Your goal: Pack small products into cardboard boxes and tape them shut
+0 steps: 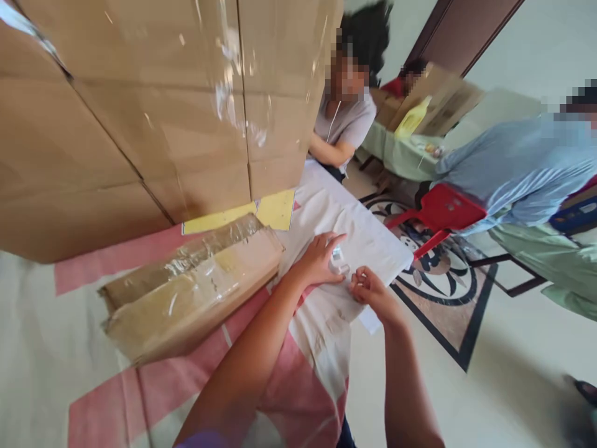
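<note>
My left hand (pixel 323 260) is curved around a small white, partly clear object (pixel 336 256) over the cloth at the table's corner. Its exact kind is too small and blurred to tell. Close by on the right, my right hand (pixel 367 287) has its fingers curled in and pressed together; whatever lies between them, if anything, is hidden. A slight gap separates the two hands. Beneath them spreads a white sheet (pixel 313 205) on the pink and white tablecloth (pixel 280 398).
A long taped cardboard box (pixel 200 289) lies left of my arms. Behind it rises a wall of stacked cartons (pixel 186 124). A person in a light shirt (pixel 347 121) sits across the corner. To the right, another person in blue (pixel 517 162) sits on a red chair (pixel 448 208).
</note>
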The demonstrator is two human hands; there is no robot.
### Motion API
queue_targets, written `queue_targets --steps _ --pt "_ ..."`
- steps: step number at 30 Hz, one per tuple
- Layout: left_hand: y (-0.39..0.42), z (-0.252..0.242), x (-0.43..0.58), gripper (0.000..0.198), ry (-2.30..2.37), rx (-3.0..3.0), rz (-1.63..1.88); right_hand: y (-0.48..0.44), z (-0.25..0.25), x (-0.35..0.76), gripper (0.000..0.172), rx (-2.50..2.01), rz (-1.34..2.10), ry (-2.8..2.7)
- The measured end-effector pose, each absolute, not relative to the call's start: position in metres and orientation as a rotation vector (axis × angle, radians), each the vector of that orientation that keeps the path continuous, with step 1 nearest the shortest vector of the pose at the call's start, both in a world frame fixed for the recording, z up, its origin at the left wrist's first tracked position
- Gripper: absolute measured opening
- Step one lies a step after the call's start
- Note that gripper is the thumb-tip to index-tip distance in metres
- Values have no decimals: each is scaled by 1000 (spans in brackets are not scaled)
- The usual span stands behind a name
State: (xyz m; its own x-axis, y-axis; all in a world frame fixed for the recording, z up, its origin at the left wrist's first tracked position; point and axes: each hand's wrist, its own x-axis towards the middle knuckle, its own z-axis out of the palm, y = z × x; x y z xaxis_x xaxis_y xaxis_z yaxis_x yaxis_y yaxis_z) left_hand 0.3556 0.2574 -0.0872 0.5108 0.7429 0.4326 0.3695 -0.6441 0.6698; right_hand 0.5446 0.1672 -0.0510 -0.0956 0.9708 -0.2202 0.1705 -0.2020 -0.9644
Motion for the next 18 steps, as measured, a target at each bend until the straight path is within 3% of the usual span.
queue_targets --steps 2,7,12,18 --pt "256 -77 355 94 908 2251 1045 158 -51 545 49 -1397 1287 -1304" --pt "220 -17 345 34 858 2249 1154 124 -31 527 40 -1278 1026 -1398" --pt "149 28 307 25 1033 2247 827 98 -5 495 20 -1187 865 -1637" --pt "89 18 252 24 1346 2324 868 86 6 453 13 -1006 918 -1909"
